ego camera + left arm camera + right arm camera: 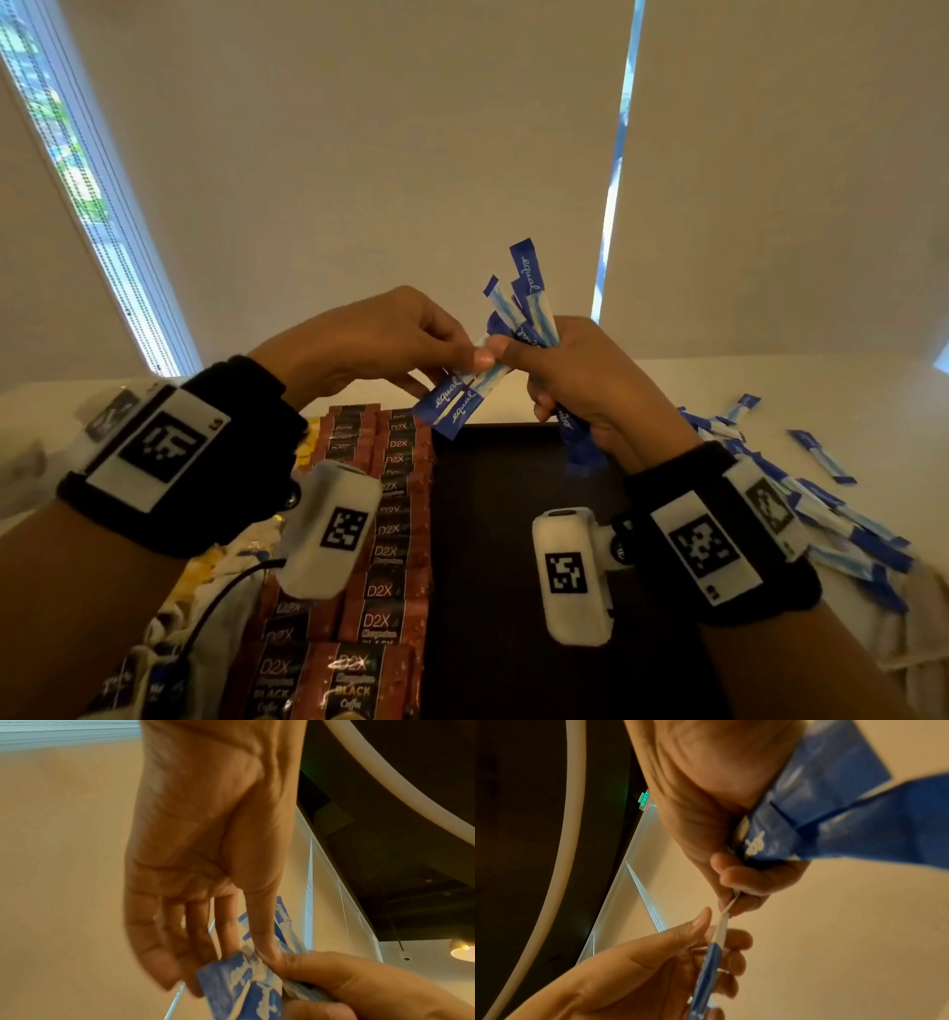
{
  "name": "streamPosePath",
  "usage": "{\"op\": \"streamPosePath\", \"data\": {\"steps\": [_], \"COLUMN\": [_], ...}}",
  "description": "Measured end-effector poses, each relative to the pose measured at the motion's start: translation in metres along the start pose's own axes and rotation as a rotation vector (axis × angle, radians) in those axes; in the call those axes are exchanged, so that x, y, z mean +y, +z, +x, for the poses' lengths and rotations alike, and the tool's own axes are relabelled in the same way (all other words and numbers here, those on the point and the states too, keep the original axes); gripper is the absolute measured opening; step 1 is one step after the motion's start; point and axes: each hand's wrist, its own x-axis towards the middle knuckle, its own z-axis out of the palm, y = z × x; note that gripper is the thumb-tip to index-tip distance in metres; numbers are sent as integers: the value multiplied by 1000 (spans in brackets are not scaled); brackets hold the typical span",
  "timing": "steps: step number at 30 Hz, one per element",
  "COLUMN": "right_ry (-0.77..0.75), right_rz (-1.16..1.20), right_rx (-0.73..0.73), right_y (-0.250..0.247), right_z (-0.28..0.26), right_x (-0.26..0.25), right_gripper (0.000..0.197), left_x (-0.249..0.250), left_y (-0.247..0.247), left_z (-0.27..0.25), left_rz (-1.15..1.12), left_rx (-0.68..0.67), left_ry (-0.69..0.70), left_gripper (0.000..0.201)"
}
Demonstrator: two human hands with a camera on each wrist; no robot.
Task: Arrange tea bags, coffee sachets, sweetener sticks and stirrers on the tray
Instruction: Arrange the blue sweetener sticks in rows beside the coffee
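I've got both hands up above the tray, which sits dark on the white surface w/ its right half bare. My right hand is fisted round a bunch of blue-and-white sweetener sticks; their tops fan out above the fist and the bottoms poke out below it near the wrist. My left hand pinches two more sticks btwn thumb and fingertips, right up against the right thumb, so the two hands touch at that spot; those two sticks angle down-left, "equal" print showing. Left wrist view: left thumb pressed on the stick ends, other fingers loosely extended. Right wrist view shows the pinched sticks edge-on, running from one hand into the other. On the tray's left half, two cols of red-brown coffee sachets overlap from far edge to near edge. Further left, partly hidden behind my left wrist, yellow-and-white packets, prob tea bags but can't tell for sure. A loose pile of sweetener sticks lies on the surface off the tray's right edge, a couple scattered toward the far right.
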Motion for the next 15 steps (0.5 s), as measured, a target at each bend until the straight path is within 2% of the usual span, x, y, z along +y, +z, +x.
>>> {"op": "streamPosePath", "data": {"steps": [4, 7, 11, 15], "right_ry": [7, -2, -12, -14], "right_rz": [65, 122, 169, 199], "right_rx": [85, 175, 255, 308], "right_y": [-9, -17, -16, -8], "right_z": [2, 4, 7, 7], "right_x": [-1, 0, 3, 6], "right_gripper": [16, 15, 15, 23], "left_x": [-1, -8, -11, -5], "left_y": [-8, -9, 3, 17], "left_z": [-7, -14, -18, -15], "left_rz": [21, -210, -560, -716], "left_rx": [-80, -60, 7, 152], "left_ry": [-119, -160, -111, -87], "left_gripper": [47, 43, 37, 17]}}
